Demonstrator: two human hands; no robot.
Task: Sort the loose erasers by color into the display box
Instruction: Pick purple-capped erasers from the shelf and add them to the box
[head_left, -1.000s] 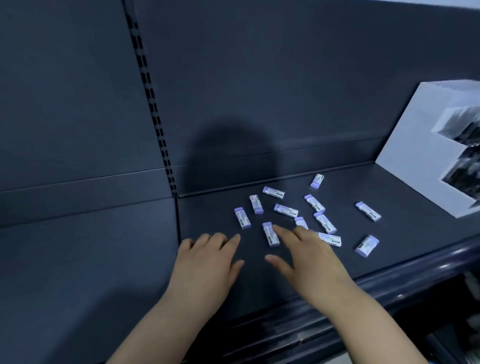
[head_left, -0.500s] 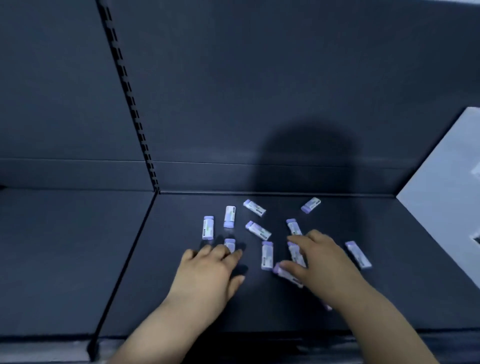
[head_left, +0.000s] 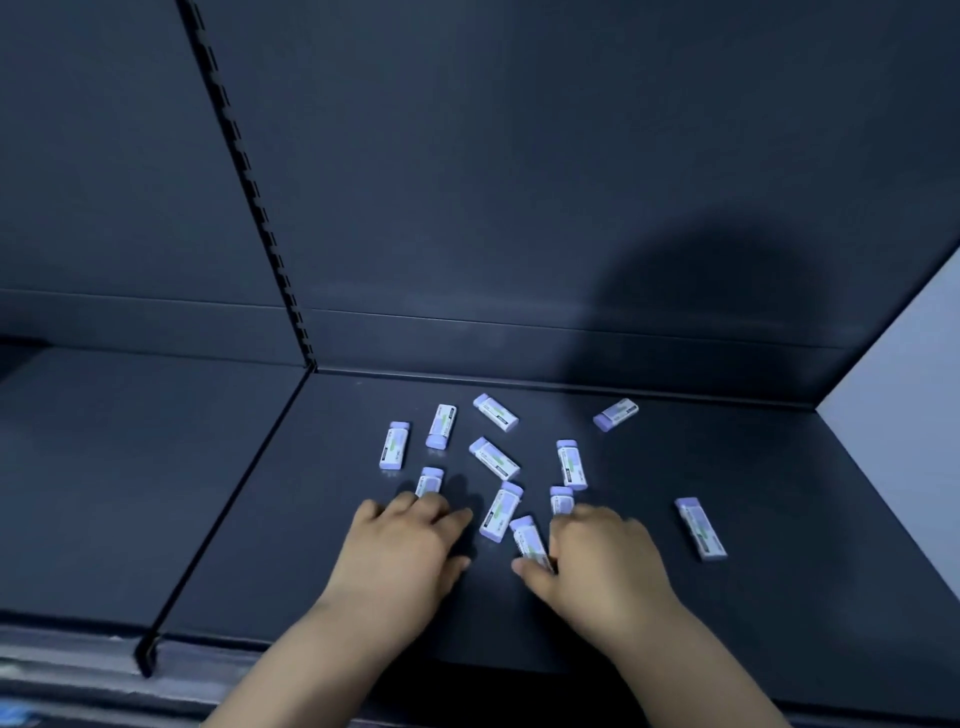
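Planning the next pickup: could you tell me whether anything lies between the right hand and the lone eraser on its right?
Nothing visible does: only bare shelf separates the right hand from the lone eraser. Bare shelf also runs from that eraser to the white box wall at the right edge.

I note erasers (head_left: 493, 457) scattered mid-shelf (head_left: 779, 597), left hand (head_left: 405, 551) at their near edge, right hand (head_left: 602, 561) beside it on one eraser (head_left: 527, 538), box (head_left: 904, 415) far right, upright (head_left: 249, 182) behind left.
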